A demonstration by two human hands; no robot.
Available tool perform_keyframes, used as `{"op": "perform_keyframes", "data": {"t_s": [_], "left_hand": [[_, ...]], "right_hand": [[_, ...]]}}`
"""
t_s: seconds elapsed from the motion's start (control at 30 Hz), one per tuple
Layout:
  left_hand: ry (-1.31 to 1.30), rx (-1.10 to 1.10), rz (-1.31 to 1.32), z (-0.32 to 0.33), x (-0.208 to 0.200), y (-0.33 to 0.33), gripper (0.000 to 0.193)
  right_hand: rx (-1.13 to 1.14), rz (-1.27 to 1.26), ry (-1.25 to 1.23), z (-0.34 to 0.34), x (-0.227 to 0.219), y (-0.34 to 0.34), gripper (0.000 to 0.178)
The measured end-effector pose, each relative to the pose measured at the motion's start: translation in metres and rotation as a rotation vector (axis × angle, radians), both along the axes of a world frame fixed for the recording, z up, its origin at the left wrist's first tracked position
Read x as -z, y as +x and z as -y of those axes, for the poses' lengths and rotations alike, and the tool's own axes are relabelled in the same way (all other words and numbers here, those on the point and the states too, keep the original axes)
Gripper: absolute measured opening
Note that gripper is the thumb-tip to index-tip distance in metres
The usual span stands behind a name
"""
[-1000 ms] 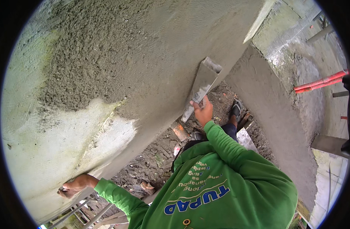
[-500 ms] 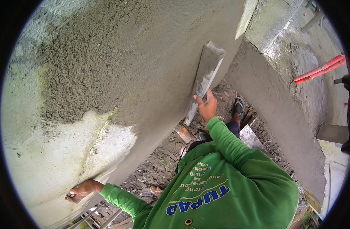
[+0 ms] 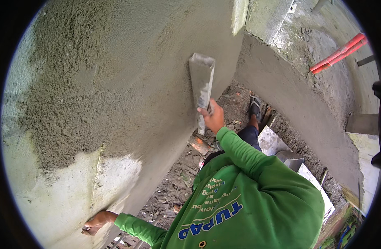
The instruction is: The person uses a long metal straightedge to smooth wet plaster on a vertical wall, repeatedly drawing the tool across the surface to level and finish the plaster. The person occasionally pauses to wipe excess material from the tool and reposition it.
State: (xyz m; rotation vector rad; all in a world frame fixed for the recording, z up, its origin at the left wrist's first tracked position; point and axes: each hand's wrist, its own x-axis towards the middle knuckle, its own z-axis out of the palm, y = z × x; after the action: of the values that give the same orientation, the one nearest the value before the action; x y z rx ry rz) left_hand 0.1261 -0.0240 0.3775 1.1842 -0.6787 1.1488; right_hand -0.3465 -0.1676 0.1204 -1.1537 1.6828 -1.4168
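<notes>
My right hand [image 3: 214, 116] grips a long grey metal straightedge [image 3: 203, 76] near its lower end, thumb on the near face. The straightedge stands nearly upright against wet grey plaster [image 3: 157, 79] on the left wall, with mortar smears on its side. At the lower left, my left hand [image 3: 98, 222] rests at the bare pale part of the wall [image 3: 45, 207], fingers curled in. A small dark spot shows at its fingertips, but I cannot make out whether it holds anything. Rough, coarse mortar [image 3: 66, 103] covers the wall above that hand.
A second plastered wall strip [image 3: 298, 95] runs down the right, with red pipes [image 3: 339, 54] sticking out above it. Below lie muddy ground [image 3: 169, 182], an orange-stained block [image 3: 199, 144], a pale board [image 3: 273, 140] and a grey scoop-like object [image 3: 290, 160]. My sandalled foot [image 3: 255, 107] stands near the corner.
The view has shifted. My right hand has drawn the straightedge a little left, away from the corner, and it leans less. My left hand stays at the bare wall.
</notes>
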Motion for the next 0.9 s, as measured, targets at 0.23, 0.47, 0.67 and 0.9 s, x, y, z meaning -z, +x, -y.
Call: {"op": "perform_keyframes", "data": {"t_s": [0.23,0.47,0.67,0.9], "left_hand": [[0.032,-0.055,-0.01,0.005,0.003,0.012,0.059],[0.079,-0.054,0.024,-0.008,0.007,0.041,0.051],[0.084,-0.061,0.017,-0.011,0.007,0.041,0.049],[0.034,-0.032,-0.001,0.003,0.005,0.033,0.049]], "right_hand": [[0.393,-0.018,-0.116,0.08,-0.069,-0.078,0.023],[0.077,0.066,-0.075,0.015,0.049,0.001,0.031],[0.251,0.216,-0.196,0.09,-0.033,-0.105,0.025],[0.377,-0.008,-0.198,0.042,0.046,-0.003,0.033]]}}
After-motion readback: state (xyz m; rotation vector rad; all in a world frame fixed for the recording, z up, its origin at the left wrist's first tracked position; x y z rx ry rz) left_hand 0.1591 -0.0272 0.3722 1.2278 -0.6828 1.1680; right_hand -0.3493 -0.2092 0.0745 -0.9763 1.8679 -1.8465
